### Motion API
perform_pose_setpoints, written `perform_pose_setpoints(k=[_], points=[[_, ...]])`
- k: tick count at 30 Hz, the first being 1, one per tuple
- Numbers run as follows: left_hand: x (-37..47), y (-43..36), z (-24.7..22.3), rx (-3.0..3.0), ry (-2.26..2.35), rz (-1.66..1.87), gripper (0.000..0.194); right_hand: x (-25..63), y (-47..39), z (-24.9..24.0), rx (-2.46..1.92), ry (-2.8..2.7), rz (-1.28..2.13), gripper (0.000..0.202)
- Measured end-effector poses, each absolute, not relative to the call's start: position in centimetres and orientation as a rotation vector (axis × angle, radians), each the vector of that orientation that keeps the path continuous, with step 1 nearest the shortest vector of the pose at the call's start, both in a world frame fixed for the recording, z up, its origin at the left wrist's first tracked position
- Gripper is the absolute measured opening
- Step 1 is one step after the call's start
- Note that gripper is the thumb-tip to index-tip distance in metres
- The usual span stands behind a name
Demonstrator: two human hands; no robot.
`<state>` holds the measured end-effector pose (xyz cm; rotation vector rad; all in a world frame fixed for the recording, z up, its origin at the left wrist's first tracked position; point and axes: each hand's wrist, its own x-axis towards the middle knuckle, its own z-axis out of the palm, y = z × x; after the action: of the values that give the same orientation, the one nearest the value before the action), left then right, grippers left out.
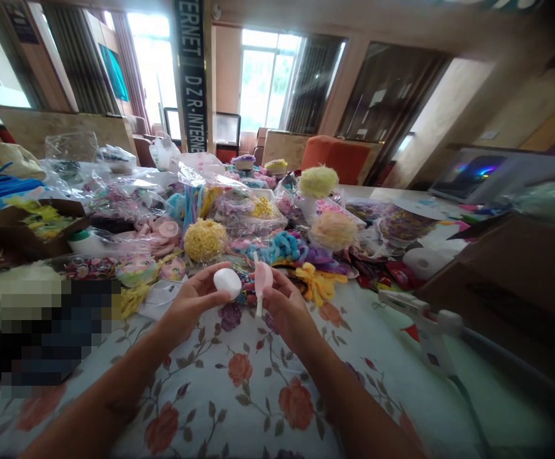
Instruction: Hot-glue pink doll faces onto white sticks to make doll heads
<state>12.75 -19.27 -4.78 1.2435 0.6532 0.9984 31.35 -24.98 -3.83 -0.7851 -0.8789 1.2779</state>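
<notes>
From the head view, the only one here, your left hand has its thumb and fingers pinched on a smooth white rounded piece, while your right hand is closed on a thin pale pink piece with a narrow white stick standing nearly upright against it. Can't tell from here if the stick is fixed to the pink bit or just held alongside. Both pieces are up over the near edge of the clutter, close together with a small gap, not touching. What'd worry me: that white one looks slick and you've only got it by the edges, so squeezing harder could pop it out, straight into the pile by the yellow fluffy ball. The pink one looks bendy, so too much thumb could crease it, and if the stick's loose, easing off could let it slide. Also watch the glue gun lying off to your right on the flowered cloth: its nose points your way, and if it's hot (can't tell), a stray right elbow or forearm could catch it.
</notes>
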Motion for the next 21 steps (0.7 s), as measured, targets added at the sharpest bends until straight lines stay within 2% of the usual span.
perform_pose_setpoints(k=[3,6,10,21], points=[[11.9,-19.3,-5.3,1.131,0.597,0.959,0.052,31.0,-25.1,-4.0,-0.780,-0.863,1.375,0.040],[11.5,-19.5,-5.2,1.086,0.556,0.963,0.055,30.8,-25.1,-4.4,-0.772,-0.899,1.425,0.045],[11.6,-19.6,-4.9,1.145,0.572,1.017,0.054,30.8,-24.9,-5.0,-0.794,-0.974,1.358,0.054],[12.0,-20.2,-4.7,1.318,0.532,0.970,0.058,30.5,-24.1,-6.7,-0.806,-1.144,1.270,0.065]])
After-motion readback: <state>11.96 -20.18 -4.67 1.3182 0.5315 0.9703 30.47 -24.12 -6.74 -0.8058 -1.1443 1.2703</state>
